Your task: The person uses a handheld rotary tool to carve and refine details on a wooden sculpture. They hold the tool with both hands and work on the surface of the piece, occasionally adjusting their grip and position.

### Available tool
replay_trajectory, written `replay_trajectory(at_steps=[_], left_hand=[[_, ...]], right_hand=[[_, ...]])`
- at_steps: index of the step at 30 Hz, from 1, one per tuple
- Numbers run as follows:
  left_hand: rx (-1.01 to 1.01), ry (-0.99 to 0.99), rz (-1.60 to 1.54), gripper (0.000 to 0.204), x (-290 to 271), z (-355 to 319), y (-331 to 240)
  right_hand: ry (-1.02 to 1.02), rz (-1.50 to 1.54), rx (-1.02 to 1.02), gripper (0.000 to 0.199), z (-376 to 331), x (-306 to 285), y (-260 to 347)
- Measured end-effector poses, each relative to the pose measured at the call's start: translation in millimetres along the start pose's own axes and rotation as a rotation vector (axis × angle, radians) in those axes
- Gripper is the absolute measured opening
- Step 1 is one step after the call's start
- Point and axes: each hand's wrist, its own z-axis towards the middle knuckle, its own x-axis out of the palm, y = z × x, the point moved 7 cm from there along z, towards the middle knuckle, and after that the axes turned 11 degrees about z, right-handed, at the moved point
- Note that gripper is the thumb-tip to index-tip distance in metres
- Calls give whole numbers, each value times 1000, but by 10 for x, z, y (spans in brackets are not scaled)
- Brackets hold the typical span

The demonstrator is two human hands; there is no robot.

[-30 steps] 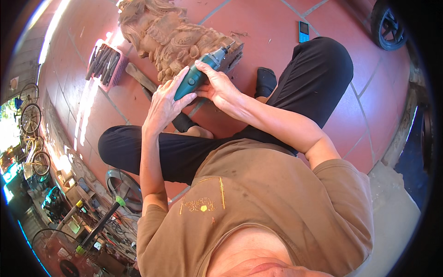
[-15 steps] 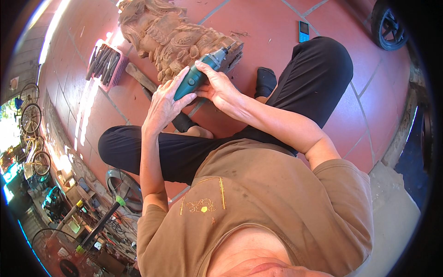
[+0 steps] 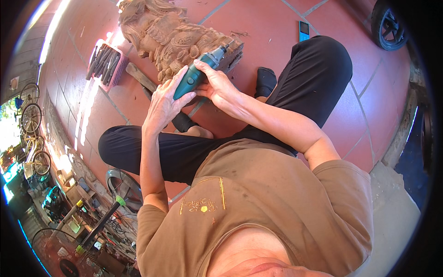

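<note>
Both my hands grip a green rotary tool point(image 3: 188, 84) with a grey collar and a thin bit pointing to the far right. My left hand point(image 3: 164, 102) wraps the rear of its body, thumb along the near side. Closer to the nose, my right hand point(image 3: 218, 87) holds it with the thumb on top and fingers underneath. Just beyond lies a brown carved wooden sculpture point(image 3: 173, 39) with deep relief. The bit is over the near right end of the carving; whether it touches the wood I cannot tell.
A pink basket point(image 3: 119, 69) full of dark chisel-like tools stands at the left. Beside the carving lies a wooden-handled mallet or stick point(image 3: 140, 77). A blue phone point(image 3: 303, 31) rests on the red tiles at the far right, near a black wheel point(image 3: 388, 28). Clutter and bicycles point(image 3: 32, 117) line the left.
</note>
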Motion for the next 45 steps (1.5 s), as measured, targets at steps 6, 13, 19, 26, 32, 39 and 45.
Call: replay_trajectory(at_steps=[6,13,19,26,32,39,45], left_hand=[[-43,40,25,67,-16,18,-17],[-44,58,-5,68,-14,19,-25],[-51,67,-8,68,-21,23,-40],[-6,10,-7,69,-6,9,-7],[0,1,-4,69,3,14,6],[-24,24,-2,69,-15,17,-9],[-9,1,-1,69,-1,8,5]], right_hand=[[0,7,0,42,-1,15,14],[-21,23,8,41,-12,-13,7],[-18,30,6,40,-29,-8,13],[-24,26,2,40,-3,-6,8],[-17,27,0,40,-1,-2,5],[-14,15,4,40,8,2,7],[-22,3,-6,42,21,-1,7]])
